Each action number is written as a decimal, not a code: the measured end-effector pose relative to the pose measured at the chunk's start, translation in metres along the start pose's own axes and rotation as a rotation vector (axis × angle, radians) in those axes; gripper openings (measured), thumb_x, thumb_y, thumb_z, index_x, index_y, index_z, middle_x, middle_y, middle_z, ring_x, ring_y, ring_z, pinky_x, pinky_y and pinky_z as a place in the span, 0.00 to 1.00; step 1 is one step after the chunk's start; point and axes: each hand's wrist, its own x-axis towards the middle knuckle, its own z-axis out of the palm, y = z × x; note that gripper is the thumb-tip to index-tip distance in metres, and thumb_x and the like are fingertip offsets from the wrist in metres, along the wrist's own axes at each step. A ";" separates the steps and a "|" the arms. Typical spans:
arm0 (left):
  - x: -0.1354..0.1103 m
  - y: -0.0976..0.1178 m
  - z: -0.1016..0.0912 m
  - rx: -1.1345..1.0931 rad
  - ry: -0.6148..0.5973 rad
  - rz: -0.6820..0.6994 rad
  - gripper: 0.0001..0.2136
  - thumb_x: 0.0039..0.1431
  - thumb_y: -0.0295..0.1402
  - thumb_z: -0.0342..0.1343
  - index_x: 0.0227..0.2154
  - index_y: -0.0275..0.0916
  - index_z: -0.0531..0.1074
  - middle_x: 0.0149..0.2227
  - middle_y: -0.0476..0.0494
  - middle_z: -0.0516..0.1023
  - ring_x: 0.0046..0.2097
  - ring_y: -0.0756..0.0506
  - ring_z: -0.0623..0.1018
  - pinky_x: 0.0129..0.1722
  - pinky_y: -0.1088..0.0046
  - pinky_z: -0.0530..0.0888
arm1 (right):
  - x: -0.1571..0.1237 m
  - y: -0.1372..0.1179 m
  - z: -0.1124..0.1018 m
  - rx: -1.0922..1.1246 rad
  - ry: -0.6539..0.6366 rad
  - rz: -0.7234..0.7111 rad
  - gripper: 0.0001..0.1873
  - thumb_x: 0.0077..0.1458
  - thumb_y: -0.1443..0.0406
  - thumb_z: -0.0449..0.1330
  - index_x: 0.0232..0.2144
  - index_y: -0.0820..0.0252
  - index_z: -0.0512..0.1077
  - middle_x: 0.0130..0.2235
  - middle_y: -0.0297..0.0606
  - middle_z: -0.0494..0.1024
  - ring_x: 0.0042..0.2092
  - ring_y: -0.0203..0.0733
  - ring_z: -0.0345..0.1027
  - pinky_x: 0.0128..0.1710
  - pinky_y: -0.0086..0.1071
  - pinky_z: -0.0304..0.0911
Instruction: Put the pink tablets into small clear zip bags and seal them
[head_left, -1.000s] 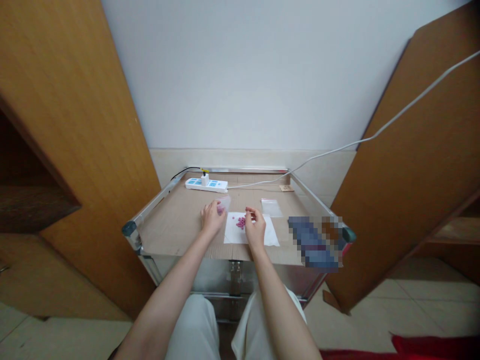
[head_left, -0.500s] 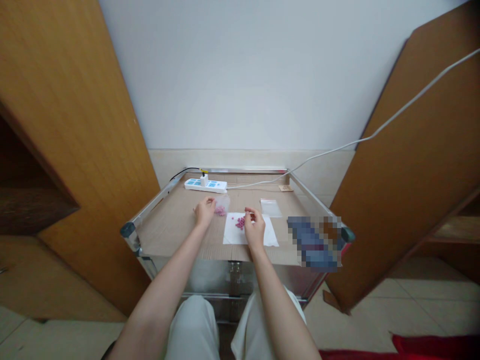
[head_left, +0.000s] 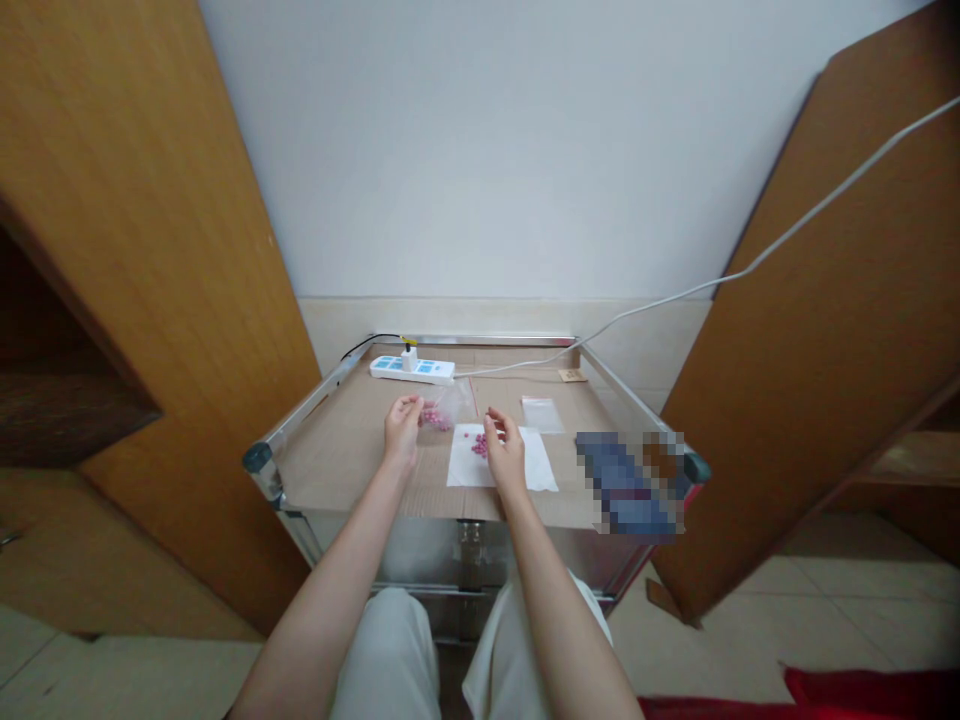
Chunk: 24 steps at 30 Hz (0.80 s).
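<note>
My left hand (head_left: 403, 428) pinches the closed end of a clear zip bag (head_left: 454, 401). Pink beads (head_left: 435, 417) lie in the part of the bag beside my fingertips, and its red-lined edge points to the right. A white sheet of paper (head_left: 539, 462) lies flat on the cardboard-covered surface, with a small heap of darker pink beads (head_left: 478, 446) on its left half. Over that paper hovers my right hand (head_left: 506, 450), right beside the heap, its fingers bent and the thumb apart from them. I see nothing held in it.
Behind the bag sits a white power strip (head_left: 412, 370) with a plug in it; its white cable (head_left: 622, 318) runs off to the right. A second clear bag (head_left: 541, 414) lies behind the paper. A blurred-out dark object (head_left: 626, 490) is at the right. Metal rails (head_left: 315, 405) edge the cart.
My left hand has drawn slightly left and turned, and the bag now stretches out to the right from it. My right hand has shifted a little left, its fingers looser.
</note>
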 end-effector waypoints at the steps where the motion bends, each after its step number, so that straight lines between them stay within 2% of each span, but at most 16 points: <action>1: -0.003 -0.001 0.000 -0.009 -0.005 -0.010 0.10 0.42 0.33 0.56 0.27 0.37 0.61 0.24 0.48 0.74 0.23 0.53 0.72 0.24 0.80 0.66 | 0.001 0.001 0.001 0.066 -0.014 0.053 0.19 0.45 0.56 0.52 0.38 0.60 0.66 0.36 0.39 0.70 0.27 0.33 0.64 0.19 0.24 0.61; 4: -0.010 -0.007 -0.002 -0.018 -0.013 -0.041 0.10 0.41 0.33 0.56 0.27 0.37 0.62 0.23 0.49 0.73 0.22 0.53 0.72 0.23 0.80 0.66 | 0.004 0.004 0.003 0.236 -0.053 0.174 0.20 0.45 0.55 0.53 0.37 0.61 0.65 0.33 0.38 0.72 0.25 0.32 0.65 0.17 0.24 0.60; 6: -0.013 -0.011 -0.005 -0.009 -0.014 -0.059 0.11 0.41 0.33 0.57 0.27 0.36 0.62 0.22 0.49 0.73 0.22 0.53 0.71 0.23 0.80 0.66 | 0.005 0.006 0.003 0.281 -0.084 0.203 0.18 0.43 0.56 0.55 0.35 0.62 0.66 0.29 0.36 0.73 0.23 0.32 0.65 0.17 0.23 0.58; 13: -0.020 -0.027 -0.012 0.045 -0.001 -0.109 0.12 0.41 0.35 0.56 0.28 0.37 0.60 0.21 0.49 0.72 0.19 0.53 0.70 0.21 0.77 0.68 | 0.002 0.001 0.003 0.262 -0.139 0.236 0.15 0.37 0.60 0.60 0.29 0.64 0.67 0.24 0.35 0.74 0.21 0.30 0.63 0.20 0.24 0.58; 19: -0.024 -0.028 -0.010 0.104 0.030 -0.081 0.12 0.40 0.32 0.54 0.29 0.39 0.57 0.20 0.54 0.69 0.18 0.54 0.68 0.19 0.78 0.67 | 0.001 0.000 0.004 0.211 -0.152 0.224 0.12 0.36 0.62 0.60 0.26 0.64 0.67 0.20 0.33 0.72 0.19 0.30 0.61 0.20 0.24 0.57; 21: -0.024 -0.028 -0.011 0.108 0.036 -0.052 0.12 0.39 0.30 0.53 0.29 0.40 0.57 0.25 0.54 0.69 0.18 0.55 0.68 0.18 0.79 0.66 | 0.001 0.003 0.004 0.189 -0.146 0.211 0.11 0.37 0.62 0.60 0.25 0.64 0.67 0.21 0.34 0.72 0.20 0.31 0.62 0.20 0.24 0.58; 24: -0.025 -0.028 -0.013 0.161 -0.007 -0.015 0.09 0.38 0.27 0.51 0.26 0.39 0.59 0.38 0.48 0.69 0.22 0.56 0.70 0.19 0.81 0.65 | 0.002 0.010 0.005 0.134 -0.145 0.156 0.11 0.38 0.62 0.59 0.25 0.64 0.67 0.22 0.36 0.73 0.21 0.32 0.64 0.22 0.26 0.60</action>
